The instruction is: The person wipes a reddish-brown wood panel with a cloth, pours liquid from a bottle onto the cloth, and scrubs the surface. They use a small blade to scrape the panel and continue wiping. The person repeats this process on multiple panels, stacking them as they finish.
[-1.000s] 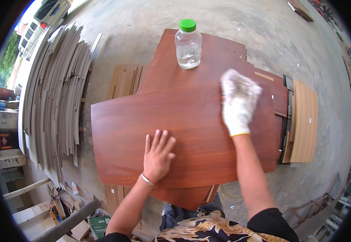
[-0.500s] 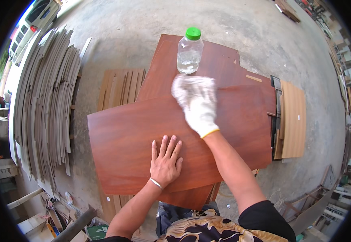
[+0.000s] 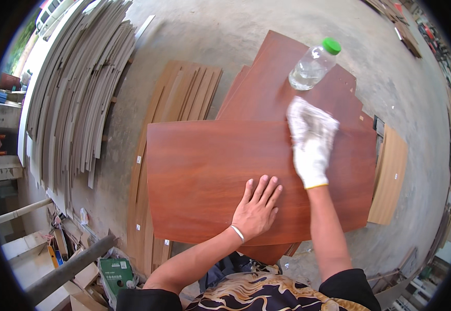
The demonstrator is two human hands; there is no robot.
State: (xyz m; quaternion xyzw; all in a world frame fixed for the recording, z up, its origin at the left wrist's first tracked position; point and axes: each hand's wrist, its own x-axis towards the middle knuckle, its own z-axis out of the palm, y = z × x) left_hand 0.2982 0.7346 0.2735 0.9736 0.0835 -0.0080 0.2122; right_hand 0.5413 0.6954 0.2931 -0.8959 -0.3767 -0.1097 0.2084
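Observation:
My left hand (image 3: 256, 210) is bare, with a pale band at the wrist. It lies flat on a reddish-brown wood panel (image 3: 199, 171), fingers stretched out near its front edge. On my right hand (image 3: 312, 158) is a white knit glove with a yellow cuff. It presses what looks like a bunched, stained white cloth (image 3: 311, 122) onto the panel's far right part; motion blurs it and the fingers are not distinct. Just beyond stands a clear plastic bottle (image 3: 311, 70) with a green cap and some clear liquid, on another reddish-brown panel (image 3: 267, 78) underneath.
Light brown boards (image 3: 184, 98) lie left of the panels, and more boards (image 3: 391, 176) to the right. A tall stack of thin grey-brown strips (image 3: 75, 88) fills the far left. A grey pipe (image 3: 72, 272) and a green box (image 3: 116, 277) are at lower left, on the concrete floor's side.
My view has turned, so the panels and bottle appear farther right. My gloved right hand is still blurred on the panel near the bottle. My left hand stays flat on the panel.

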